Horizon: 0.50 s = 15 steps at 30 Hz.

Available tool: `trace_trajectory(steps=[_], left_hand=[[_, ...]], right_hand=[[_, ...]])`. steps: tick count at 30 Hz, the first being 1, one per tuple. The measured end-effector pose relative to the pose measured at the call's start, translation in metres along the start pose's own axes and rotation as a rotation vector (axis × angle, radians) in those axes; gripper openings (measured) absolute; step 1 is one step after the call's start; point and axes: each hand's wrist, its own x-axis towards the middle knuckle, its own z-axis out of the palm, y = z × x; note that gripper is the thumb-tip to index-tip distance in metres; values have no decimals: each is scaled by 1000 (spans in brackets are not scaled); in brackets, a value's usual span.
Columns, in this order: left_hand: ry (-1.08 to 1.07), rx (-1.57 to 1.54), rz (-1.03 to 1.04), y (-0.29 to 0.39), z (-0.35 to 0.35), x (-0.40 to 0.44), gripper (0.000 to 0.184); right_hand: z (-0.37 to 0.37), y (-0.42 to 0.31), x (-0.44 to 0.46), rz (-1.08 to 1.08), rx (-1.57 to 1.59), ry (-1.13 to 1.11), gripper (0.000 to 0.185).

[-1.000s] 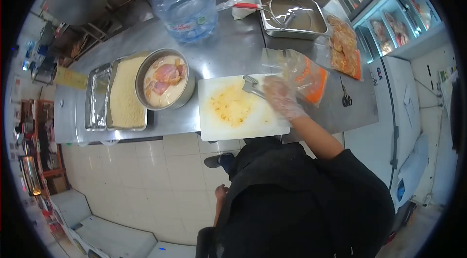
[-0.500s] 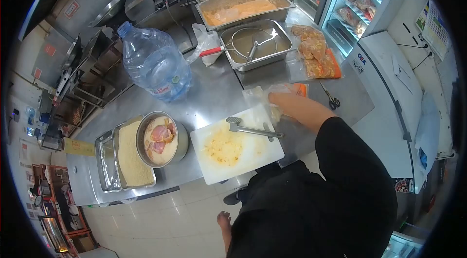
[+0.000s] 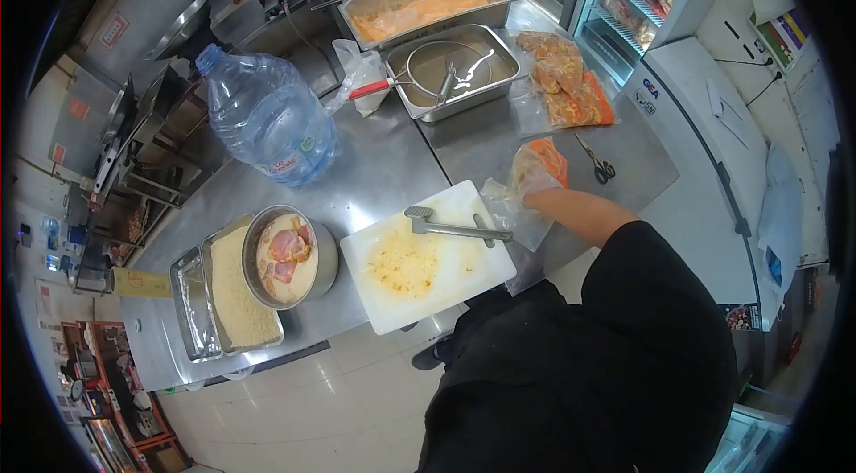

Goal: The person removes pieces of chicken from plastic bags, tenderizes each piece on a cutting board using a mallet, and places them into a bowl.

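Observation:
My right hand (image 3: 532, 175), in a clear plastic glove, is at a clear bag with an orange panel (image 3: 549, 161), right of the cutting board; its fingers are too blurred to make out. A metal meat mallet (image 3: 456, 229) lies across the white cutting board (image 3: 374, 317), which carries yellowish crumbs. Left of the board stands a round pot (image 3: 326, 261) with raw meat in pale liquid. Beside the pot is a tray of breadcrumbs (image 3: 234, 295). My left hand is out of view.
A large water bottle (image 3: 272, 121) stands behind the pot. Metal pans (image 3: 459, 72) with a red-handled strainer (image 3: 370, 90) are at the back. A bag of marinated meat (image 3: 563, 81) and scissors (image 3: 599, 161) lie at the right. An empty tray (image 3: 193, 308) is at far left.
My right hand has let go of the mallet, which now lies on the board, and has moved to the orange-panelled bag. My left hand has dropped out of view. The camera view has shifted.

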Motion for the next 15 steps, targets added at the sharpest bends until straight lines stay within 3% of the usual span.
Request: trace_trajectory(steps=[4, 6, 8, 10, 13, 15], left_hand=[[96, -10, 5, -3, -3, 7, 17], [137, -15, 14, 1, -14, 16, 17], [-84, 226, 345, 4, -43, 25, 20], [-57, 148, 345, 13, -50, 27, 21], [-127, 213, 217, 27, -49, 20, 22], [41, 75, 14, 26, -34, 15, 24]], right_hand=[[-35, 1, -16, -155, -91, 231, 22], [-67, -13, -19, 139, -35, 47, 21], [-48, 13, 6, 87, -29, 40, 20], [-27, 26, 18, 41, -12, 21, 20], [-17, 27, 12, 166, -6, 163, 21], [-40, 13, -16, 148, 10, 373, 22]])
